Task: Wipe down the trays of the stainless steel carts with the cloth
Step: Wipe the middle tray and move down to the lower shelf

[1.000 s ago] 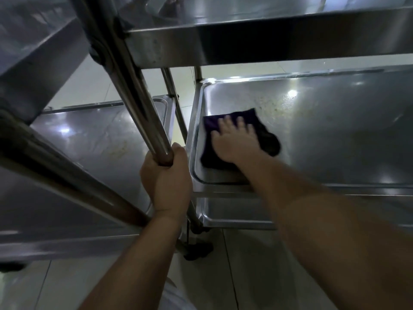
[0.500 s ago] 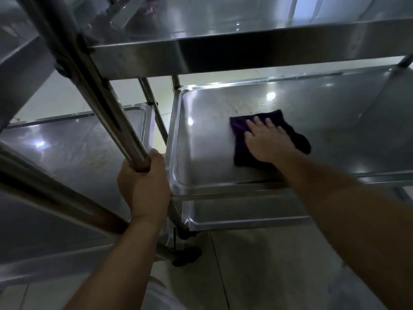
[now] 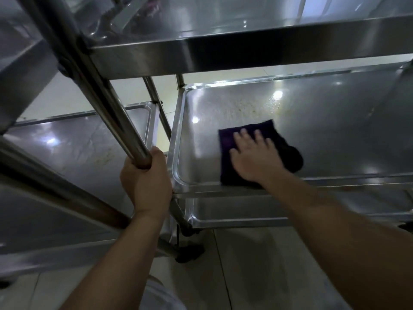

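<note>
A person's right hand (image 3: 254, 159) lies flat, fingers straight and slightly spread, pressing a dark purple cloth (image 3: 257, 153) onto the middle tray (image 3: 335, 121) of a stainless steel cart, near the tray's front edge and toward its left side. The cloth lies spread under the palm, its far right corner bunched into a darker lump. The left hand (image 3: 146, 182) is wrapped tightly around the cart's upright post (image 3: 107, 97), fingers curled behind the tube, just beside the tray's front left corner. Faint yellowish specks and streaks mark the tray surface beyond the cloth, along with bright reflections of overhead lights. Above, the upper tray (image 3: 245, 57) crosses the top of the view; below, the rim of a lower tray (image 3: 234, 217) shows over the tiled floor (image 3: 257, 276). To the left stands a second cart's tray (image 3: 73, 148), also marked with pale streaks. A black caster (image 3: 188, 251) rests on the floor beneath the post.
</note>
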Motion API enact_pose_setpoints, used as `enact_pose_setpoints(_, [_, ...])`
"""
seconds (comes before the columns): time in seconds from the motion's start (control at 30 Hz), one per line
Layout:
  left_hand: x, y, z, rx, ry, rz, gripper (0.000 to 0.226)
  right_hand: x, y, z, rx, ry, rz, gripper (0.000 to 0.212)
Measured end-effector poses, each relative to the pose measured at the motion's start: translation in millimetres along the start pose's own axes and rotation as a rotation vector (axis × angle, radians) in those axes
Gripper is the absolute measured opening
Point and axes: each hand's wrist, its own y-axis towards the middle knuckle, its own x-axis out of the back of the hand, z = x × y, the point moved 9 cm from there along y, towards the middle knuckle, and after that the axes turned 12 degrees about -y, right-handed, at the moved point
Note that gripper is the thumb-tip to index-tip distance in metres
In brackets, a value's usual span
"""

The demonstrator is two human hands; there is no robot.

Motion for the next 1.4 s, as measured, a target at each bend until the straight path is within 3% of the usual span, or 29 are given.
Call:
enact_pose_setpoints(0.13, [1.0,-1.4,-4.7,-0.031,0.015,0.0,0.032,-8.0,-18.4,139.6,0.308,-0.011,0.002,0.064])
enact_pose_setpoints(0.27, [3.7,-0.9,-5.3,-0.03,0.042,0.0,0.03,-9.6,-27.5,159.9,0.394,0.013,0.015,0.062])
enact_pose_setpoints(0.4, [4.1,-0.8,-3.3,-0.015,0.025,0.003,0.036,-7.6,-30.1,93.3,0.316,0.011,0.001,0.063])
enact_pose_setpoints(0.53, [5.0,-1.4,-2.8,-0.014,0.037,-0.01,0.037,0.0,-31.3,-45.0,0.064,-0.027,-0.027,0.061])
enact_pose_setpoints(0.67, [6.5,-2.8,-1.8,0.01,0.046,-0.053,0.037,-0.3,-44.9,-194.9,-0.195,0.006,0.066,0.06])
enact_pose_setpoints(0.73, [6.7,-4.7,-1.9,0.018,0.039,-0.072,0.036,-0.3,-50.5,-237.7,-0.295,0.007,0.072,0.06])
enact_pose_setpoints(0.97, [5.1,-7.9,-0.4,0.047,0.076,-0.049,0.037,2.7,-52.0,-240.3,-0.309,-0.007,0.045,0.062])
enact_pose_setpoints(1.1, [5.8,-12.7,1.1,0.065,0.13,-0.022,0.02,2.0,-52.0,-242.0,-0.289,0.002,0.031,0.063])
enact_pose_setpoints(1.2, [0.6,-35.5,6.1,0.15,0.171,0.024,0.051,1.3,-52.0,-243.7,-0.28,0.004,0.021,0.063])
enact_pose_setpoints(1.27, [0.7,-63.4,4.9,0.101,0.122,0.036,0.064,1.4,-52.1,-245.0,-0.276,0.011,0.014,0.063])
enact_pose_setpoints(1.33, [0.5,-96.1,9.1,0.025,0.09,0.06,0.068,1.1,-52.0,-245.1,-0.27,0.014,0.009,0.063])
enact_pose_setpoints(1.4, [-14.8,-129.2,23.8,-0.002,0.151,0.188,0.066,1.2,-52.0,-245.6,-0.276,0.015,-0.002,0.063])
